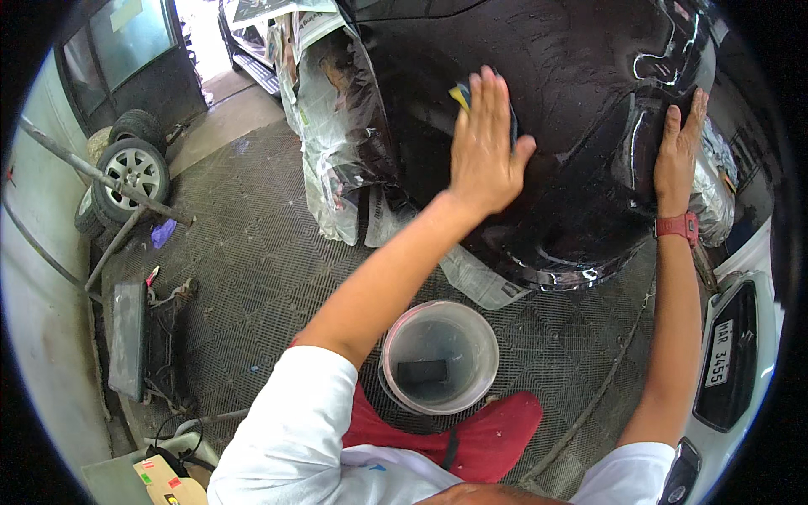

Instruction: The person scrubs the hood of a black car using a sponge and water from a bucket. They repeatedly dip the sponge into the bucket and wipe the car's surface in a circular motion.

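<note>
On glossy dark car panel, left fingers flat over pad, right fingers extended; bucket on ridged floor.

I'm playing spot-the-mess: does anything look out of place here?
Yes! A crumpled purple scrap lies on the patterned floor, near the silver-spoked wheel. It looks like dropped litter, because nothing seems to be using it. I can't tell exactly what it is.

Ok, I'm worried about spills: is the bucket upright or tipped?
Upright: the bucket stands on the patterned floor, its round rim facing up, a dark block inside.
</note>
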`<state>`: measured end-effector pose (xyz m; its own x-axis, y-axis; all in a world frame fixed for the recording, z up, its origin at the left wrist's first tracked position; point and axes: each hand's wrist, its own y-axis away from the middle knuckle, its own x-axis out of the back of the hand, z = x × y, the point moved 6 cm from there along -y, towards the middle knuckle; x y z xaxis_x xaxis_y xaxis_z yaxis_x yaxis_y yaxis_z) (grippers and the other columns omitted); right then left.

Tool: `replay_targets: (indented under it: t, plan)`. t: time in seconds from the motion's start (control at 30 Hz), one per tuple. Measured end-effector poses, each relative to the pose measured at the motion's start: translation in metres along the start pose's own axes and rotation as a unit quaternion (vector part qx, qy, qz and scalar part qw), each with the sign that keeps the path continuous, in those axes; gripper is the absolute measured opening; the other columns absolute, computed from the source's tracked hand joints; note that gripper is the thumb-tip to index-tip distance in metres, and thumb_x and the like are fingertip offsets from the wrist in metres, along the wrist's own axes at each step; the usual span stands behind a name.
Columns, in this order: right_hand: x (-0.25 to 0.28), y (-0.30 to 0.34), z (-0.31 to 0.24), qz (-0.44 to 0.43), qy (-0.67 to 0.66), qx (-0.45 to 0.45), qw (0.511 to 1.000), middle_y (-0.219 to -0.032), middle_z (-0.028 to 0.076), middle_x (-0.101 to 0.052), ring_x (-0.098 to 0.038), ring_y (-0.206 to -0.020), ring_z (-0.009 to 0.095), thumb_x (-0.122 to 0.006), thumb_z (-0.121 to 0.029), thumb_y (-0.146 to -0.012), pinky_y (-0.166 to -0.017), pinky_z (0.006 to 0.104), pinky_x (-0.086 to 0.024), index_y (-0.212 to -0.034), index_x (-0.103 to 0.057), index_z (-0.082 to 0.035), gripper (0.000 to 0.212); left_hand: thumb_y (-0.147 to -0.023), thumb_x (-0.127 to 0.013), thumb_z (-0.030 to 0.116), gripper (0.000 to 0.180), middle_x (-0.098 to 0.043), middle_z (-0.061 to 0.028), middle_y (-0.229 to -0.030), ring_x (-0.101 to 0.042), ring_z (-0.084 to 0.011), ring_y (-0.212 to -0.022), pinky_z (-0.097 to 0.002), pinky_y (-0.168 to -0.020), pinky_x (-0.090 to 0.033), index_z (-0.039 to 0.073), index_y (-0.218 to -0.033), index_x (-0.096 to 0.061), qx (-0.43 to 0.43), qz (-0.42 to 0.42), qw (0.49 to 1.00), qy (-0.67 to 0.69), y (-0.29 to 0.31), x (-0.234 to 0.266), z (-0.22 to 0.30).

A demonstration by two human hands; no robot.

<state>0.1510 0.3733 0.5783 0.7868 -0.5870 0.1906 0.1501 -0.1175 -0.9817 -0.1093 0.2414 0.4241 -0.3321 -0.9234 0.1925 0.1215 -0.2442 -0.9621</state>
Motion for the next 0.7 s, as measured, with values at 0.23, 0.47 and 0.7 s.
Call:
replay_targets:
  t: [0.23, 0.47, 0.7]
  plan:
    - [0.002, 0.0, -0.006, 0.012, -0.014, 0.015, 1.0, -0.176, 0.024, -0.025, -0.021, -0.165, 0.037, -0.044, -0.049, -0.115, -0.134, 0.0447, -0.018, -0.169, -0.03, -0.003, 0.072, -0.113, -0.043, 0.045, 0.082, -0.015, -0.0335, -0.176, -0.013, -0.0508, -0.164, -0.0602, -0.131, -0.014, -0.009, -0.169, -0.016, -0.052, -0.018, 0.998, 0.021, -0.003, -0.001, -0.001]
    - [0.003, -0.002, -0.012, 0.034, -0.015, 0.02, 0.999, -0.174, 0.026, -0.03, -0.027, -0.163, 0.039, -0.05, -0.048, -0.113, -0.133, 0.0458, -0.023, -0.166, -0.036, 0.0, 0.073, -0.111, -0.044, 0.051, 0.081, -0.026, -0.0269, -0.176, -0.024, -0.0445, -0.163, -0.0599, -0.129, -0.02, -0.004, -0.168, -0.028, -0.194, -0.019, 0.981, -0.019, -0.092, 0.009, 0.026]
    - [0.013, 0.0, -0.031, -0.003, -0.046, -0.037, 0.998, -0.175, 0.023, -0.029, -0.025, -0.164, 0.036, -0.055, -0.039, -0.111, -0.134, 0.0455, -0.02, -0.169, -0.03, -0.002, 0.073, -0.112, -0.034, 0.058, 0.084, -0.024, -0.0281, -0.176, -0.021, -0.0468, -0.164, -0.0614, -0.129, -0.019, -0.004, -0.168, -0.027, -0.188, -0.138, 0.972, 0.003, 0.054, -0.006, 0.013]
